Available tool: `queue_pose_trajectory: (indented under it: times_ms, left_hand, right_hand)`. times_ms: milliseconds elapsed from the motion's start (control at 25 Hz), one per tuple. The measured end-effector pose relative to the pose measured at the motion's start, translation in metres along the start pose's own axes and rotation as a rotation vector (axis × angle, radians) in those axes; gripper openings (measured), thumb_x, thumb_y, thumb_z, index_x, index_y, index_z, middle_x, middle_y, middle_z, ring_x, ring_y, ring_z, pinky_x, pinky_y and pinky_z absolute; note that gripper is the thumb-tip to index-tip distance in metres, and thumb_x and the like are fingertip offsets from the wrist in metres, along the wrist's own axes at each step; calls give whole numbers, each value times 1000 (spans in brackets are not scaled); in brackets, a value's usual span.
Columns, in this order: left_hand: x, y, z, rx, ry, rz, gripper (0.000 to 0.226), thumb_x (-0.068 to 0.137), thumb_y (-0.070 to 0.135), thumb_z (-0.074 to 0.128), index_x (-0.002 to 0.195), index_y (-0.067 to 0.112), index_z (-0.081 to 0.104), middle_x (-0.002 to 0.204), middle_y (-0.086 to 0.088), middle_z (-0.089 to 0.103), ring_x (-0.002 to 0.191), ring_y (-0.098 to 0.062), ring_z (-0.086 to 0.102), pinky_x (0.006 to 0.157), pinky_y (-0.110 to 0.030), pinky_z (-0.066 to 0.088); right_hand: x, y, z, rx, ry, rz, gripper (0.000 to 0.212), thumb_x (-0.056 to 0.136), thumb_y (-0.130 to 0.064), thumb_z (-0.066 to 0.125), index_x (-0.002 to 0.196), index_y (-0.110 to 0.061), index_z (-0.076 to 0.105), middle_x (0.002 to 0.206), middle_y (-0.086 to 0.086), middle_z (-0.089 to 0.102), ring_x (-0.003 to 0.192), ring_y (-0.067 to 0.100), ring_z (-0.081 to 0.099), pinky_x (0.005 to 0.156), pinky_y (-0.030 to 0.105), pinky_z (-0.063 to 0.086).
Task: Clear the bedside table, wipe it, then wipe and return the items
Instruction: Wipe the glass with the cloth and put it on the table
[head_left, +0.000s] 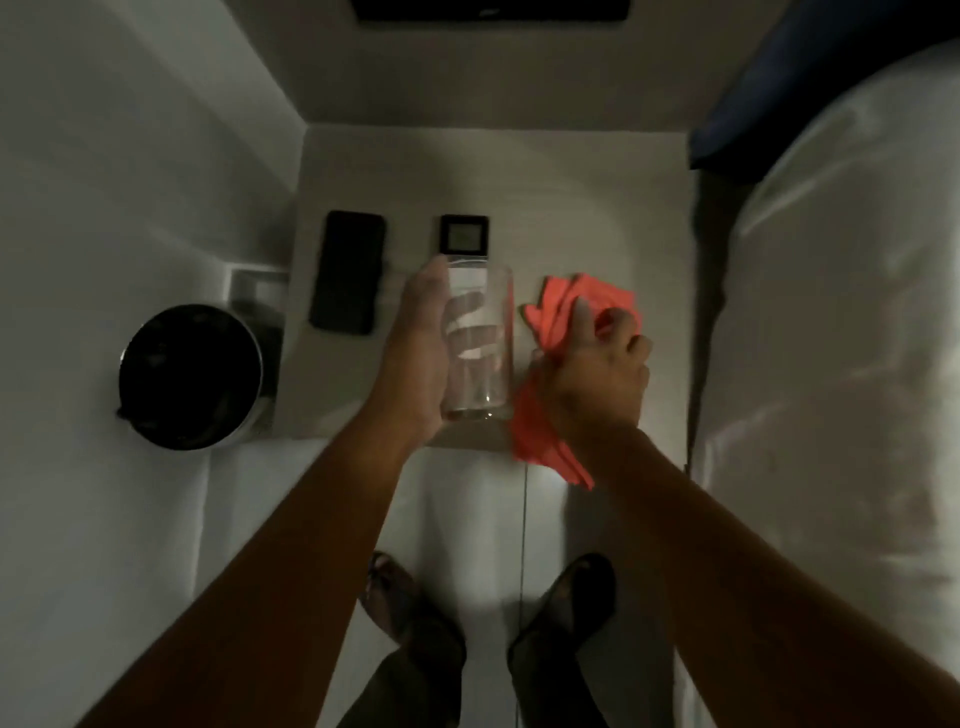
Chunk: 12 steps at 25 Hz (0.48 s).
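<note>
My left hand (418, 353) grips a tall clear drinking glass (480, 348), held above the front part of the pale bedside table (571, 208). My right hand (597, 369) is closed around a bunched orange cloth (566, 306) just right of the glass; part of the cloth hangs below my wrist. A black phone (349, 273) lies flat on the table's left side. A small remote with a grey display (464, 235) lies beside it, its lower half hidden behind the glass.
A round black bin (189, 376) stands on the floor left of the table, with a wall socket (254, 291) above it. The bed with white sheets (831, 338) and a dark blue pillow (769, 78) borders the right side. My feet (493, 597) are below.
</note>
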<state>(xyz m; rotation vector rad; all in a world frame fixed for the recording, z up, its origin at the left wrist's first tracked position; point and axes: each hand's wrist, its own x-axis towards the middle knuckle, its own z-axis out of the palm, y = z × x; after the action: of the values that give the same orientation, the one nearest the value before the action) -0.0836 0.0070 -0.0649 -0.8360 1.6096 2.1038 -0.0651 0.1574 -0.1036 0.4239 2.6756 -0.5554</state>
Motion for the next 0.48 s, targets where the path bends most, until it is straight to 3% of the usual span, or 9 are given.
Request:
queue_pose_trajectory:
  times_ms: [120,200,240,320,360,480]
  left_hand:
    - [0,-5,-10,90,23,18,77,76,66,63,140,27,48,129,-4,63,101,-23,73,73,-39,59]
    - [1,-15,-6,200,38,86,86,64,66,74,136,26,50,133,-5,61,108,-20,70,82,-39,60]
    - [3,-21,-1,195,18,84,85,61,66,75,134,27,52,131,-2,63,108,-15,70,84,-35,61]
    - [0,-24,14,99,-103,-70,62,71,69,64,121,33,63,117,8,71,107,-12,69,79,-26,60]
    - [-1,-21,21,16,-195,-168,51,79,68,56,115,34,70,112,9,74,110,-16,69,81,-25,60]
    - [-2,-8,31,-169,-351,-370,71,85,78,47,104,19,81,114,-12,75,118,-35,68,100,-42,57]
  right_hand:
    - [10,7,-18,614,79,31,31,97,-6,55,125,-13,63,131,16,62,108,20,66,99,46,54]
    - [-13,4,-39,906,48,-18,34,95,-16,63,129,-14,64,124,12,67,102,12,69,92,40,58]
    - [-28,-4,-45,906,28,-110,44,93,-31,64,135,-19,60,129,10,63,110,13,66,94,39,56]
    - [-54,-17,-44,737,-16,-287,61,95,-51,53,151,-30,42,147,-1,48,131,11,51,107,32,46]
    - [-62,-21,-44,738,-6,-280,61,98,-51,47,155,-32,34,150,-5,46,134,9,48,109,31,43]
    - [-56,-18,-52,953,15,-142,49,105,-36,44,154,-34,38,133,-10,61,115,-2,62,96,19,52]
